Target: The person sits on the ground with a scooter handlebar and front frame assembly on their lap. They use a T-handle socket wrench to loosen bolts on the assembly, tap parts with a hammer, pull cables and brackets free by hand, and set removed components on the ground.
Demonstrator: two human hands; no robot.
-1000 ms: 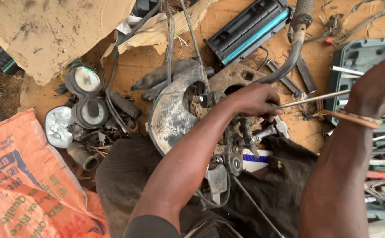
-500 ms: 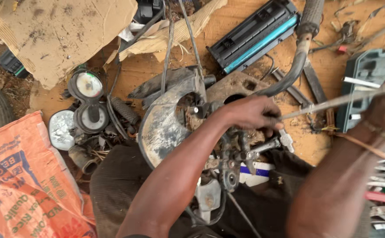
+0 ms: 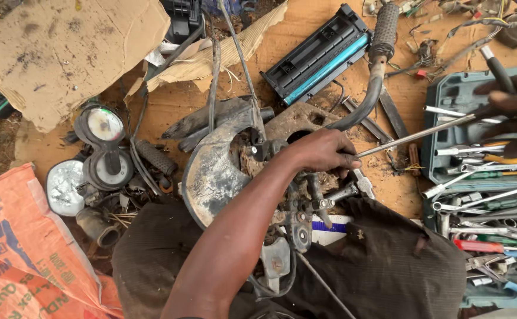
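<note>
My left hand (image 3: 320, 152) is closed around the top of a dirty metal motorcycle steering assembly (image 3: 297, 221) that rests against my lap. A rusty curved guard plate (image 3: 211, 171) lies beside it. At the right edge, my right hand (image 3: 509, 103) grips the black handle of a long metal-shafted tool (image 3: 415, 136). The shaft slants down and left, and its tip meets the assembly just beside my left fingers. A bent handlebar with a rubber grip (image 3: 382, 32) rises from behind the assembly.
An open grey toolbox (image 3: 447, 94) holding several wrenches and screwdrivers sits at the right. A black cartridge-like part (image 3: 317, 56) lies above. Round gauges (image 3: 101, 127), a cardboard sheet (image 3: 57, 47) and an orange sack (image 3: 16, 260) are at the left.
My right hand has drawn back up and to the right along the tool, and its forearm has left the view. My left hand stays on the assembly.
</note>
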